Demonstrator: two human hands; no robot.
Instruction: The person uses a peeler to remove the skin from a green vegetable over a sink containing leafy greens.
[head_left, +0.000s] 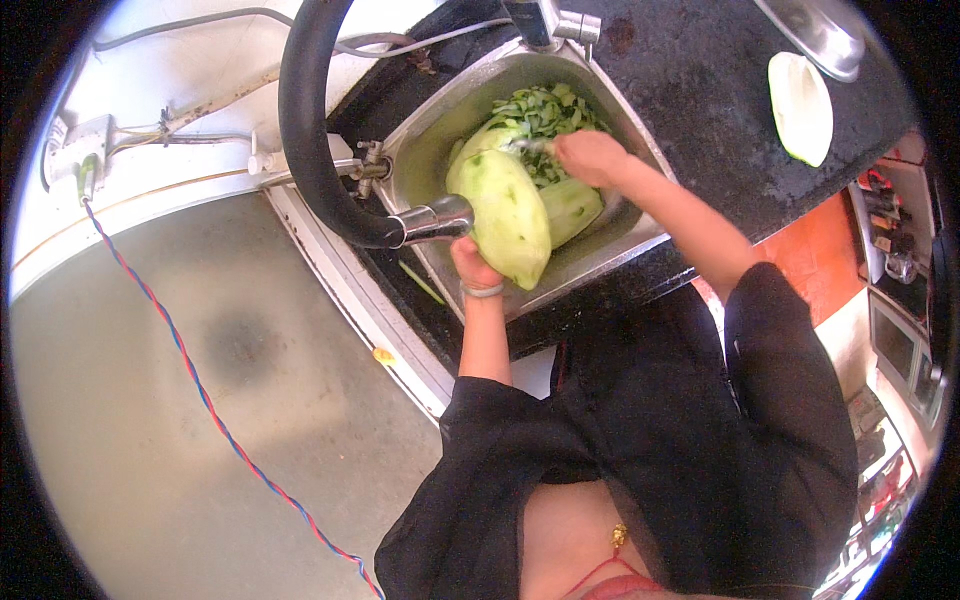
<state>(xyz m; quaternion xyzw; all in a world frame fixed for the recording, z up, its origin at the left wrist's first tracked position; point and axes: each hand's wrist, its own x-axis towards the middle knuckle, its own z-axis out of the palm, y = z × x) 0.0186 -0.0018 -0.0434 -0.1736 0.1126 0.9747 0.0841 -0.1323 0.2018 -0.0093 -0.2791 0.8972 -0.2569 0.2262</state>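
My left hand (474, 264) grips the lower left side of a peeled pale-green fruit, probably a green papaya (510, 214), tilted over a steel sink (649, 225). Beyond it, my right hand (592, 159) is closed around a small metal tool (529, 144), too blurred to tell whether it is a peeler or a spoon. More peeled pale-green fruit (574, 208) lies in the sink under and beside the held one. Behind the tool is a heap of dark green peelings (551, 109). The left fingers are mostly hidden beneath the fruit.
A black tap spout (307, 135) arches at the left, its metal nozzle (439, 219) close to the held fruit. Another tap (540, 22) stands behind the sink. On the black counter (675, 67) lie a hollowed fruit half (801, 109) and a metal bowl (821, 37).
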